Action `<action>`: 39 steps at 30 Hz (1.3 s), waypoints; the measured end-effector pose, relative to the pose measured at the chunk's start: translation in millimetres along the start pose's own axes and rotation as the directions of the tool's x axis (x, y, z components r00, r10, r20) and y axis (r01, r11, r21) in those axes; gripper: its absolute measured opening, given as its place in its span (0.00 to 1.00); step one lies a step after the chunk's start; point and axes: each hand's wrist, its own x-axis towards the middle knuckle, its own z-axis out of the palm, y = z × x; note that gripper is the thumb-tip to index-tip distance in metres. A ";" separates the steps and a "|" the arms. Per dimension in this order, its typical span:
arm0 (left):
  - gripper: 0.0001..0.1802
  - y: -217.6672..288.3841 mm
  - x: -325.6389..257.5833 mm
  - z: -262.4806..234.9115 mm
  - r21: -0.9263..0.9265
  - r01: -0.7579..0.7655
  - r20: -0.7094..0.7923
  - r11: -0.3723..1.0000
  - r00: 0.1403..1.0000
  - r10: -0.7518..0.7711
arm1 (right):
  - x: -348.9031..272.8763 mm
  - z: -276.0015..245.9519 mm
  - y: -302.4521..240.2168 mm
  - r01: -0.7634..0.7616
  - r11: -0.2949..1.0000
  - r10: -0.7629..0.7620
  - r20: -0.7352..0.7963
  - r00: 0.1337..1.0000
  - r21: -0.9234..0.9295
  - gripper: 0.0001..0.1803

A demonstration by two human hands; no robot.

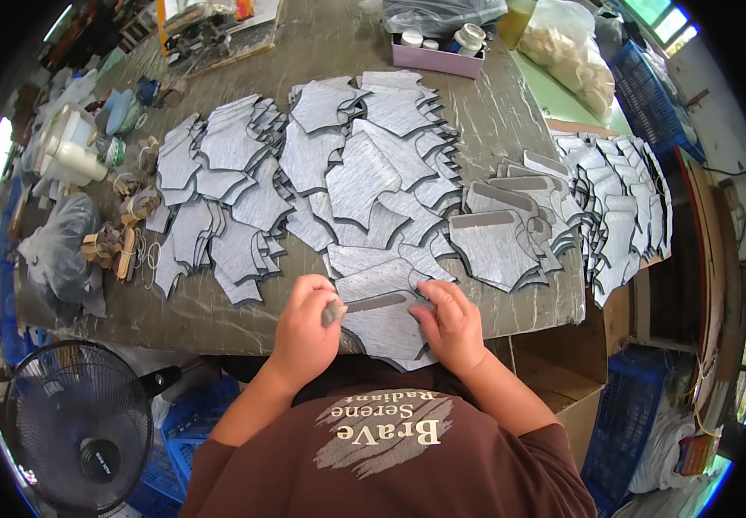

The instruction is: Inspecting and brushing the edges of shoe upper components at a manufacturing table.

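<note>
A light grey cut sheet piece (386, 332), dark at its edges, lies at the table's near edge in front of me, its lower end reaching over that edge. A darker grey-brown strip (377, 302) runs along its upper part. My left hand (306, 321) is at its left side, fingers closed round a small grey-brown lump (331, 313) whose kind I cannot make out. At the opposite side, my right hand (451, 318) pinches the piece's edge between thumb and fingers. Just beyond, overlapping grey pieces (360, 181) cover the middle of the table.
More pieces with brownish strips (498, 233) lie at right, beside a further stack (619, 207). A purple box (438, 62) with bottles stands at the back. Tied bundles (114, 246) and a plastic bag (62, 250) are at left. A black fan (79, 427) stands below.
</note>
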 end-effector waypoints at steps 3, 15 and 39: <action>0.09 0.0 -0.8 -3.1 -0.164 -0.095 -0.077 0.982 0.994 0.083 | 7.3 -5.0 -2.7 -0.038 0.993 0.033 0.038 0.999 0.112 0.16; 0.09 -13.1 -3.8 3.0 -0.851 0.399 0.360 0.341 0.917 -0.174 | 48.5 -102.8 23.0 -0.197 0.853 0.061 -0.283 0.957 -0.483 0.16; 0.44 -1.5 -0.3 9.4 -0.413 -0.094 0.193 0.906 0.963 0.188 | 28.4 8.1 -43.8 -0.498 0.747 0.259 0.497 0.828 0.440 0.03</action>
